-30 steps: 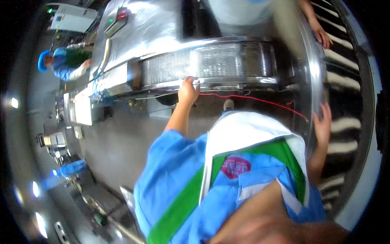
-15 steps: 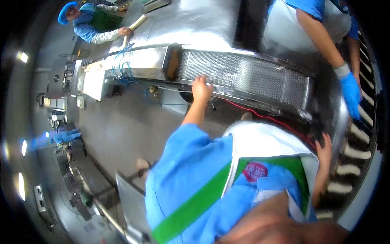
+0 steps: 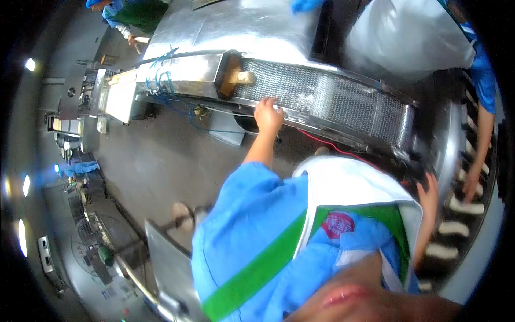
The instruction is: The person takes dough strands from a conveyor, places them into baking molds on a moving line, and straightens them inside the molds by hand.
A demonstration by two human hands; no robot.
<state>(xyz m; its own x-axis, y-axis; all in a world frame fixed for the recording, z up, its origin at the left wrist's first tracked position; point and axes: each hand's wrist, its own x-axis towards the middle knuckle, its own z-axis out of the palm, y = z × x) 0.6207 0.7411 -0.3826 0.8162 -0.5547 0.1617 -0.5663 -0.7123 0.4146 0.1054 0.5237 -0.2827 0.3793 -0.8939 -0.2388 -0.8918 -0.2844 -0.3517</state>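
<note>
My left hand (image 3: 269, 115) rests on the near metal rail (image 3: 300, 119) of a mesh conveyor, its fingers curled over the edge. Beside it, a pale piece (image 3: 246, 78) lies on the mesh belt (image 3: 322, 94) at the opening of the metal housing (image 3: 182, 73). Over at the right, my right hand (image 3: 427, 192) has its fingers apart, holds nothing visible, and is near the curved metal rim (image 3: 449, 153). A red cord (image 3: 338, 147) runs below the conveyor between my hands.
Behind the conveyor is a shiny metal table (image 3: 236, 27). A co-worker's bare hand (image 3: 472, 185) touches the row of pale strips (image 3: 453, 229) on the right. Another person (image 3: 140, 16) stands at the upper left. A metal panel (image 3: 166, 263) stands at the lower left.
A pale piece now shows at the housing opening. The co-worker's blue glove has moved from the right-hand strips to the top of the view. A bare co-worker's hand now reaches the strips.
</note>
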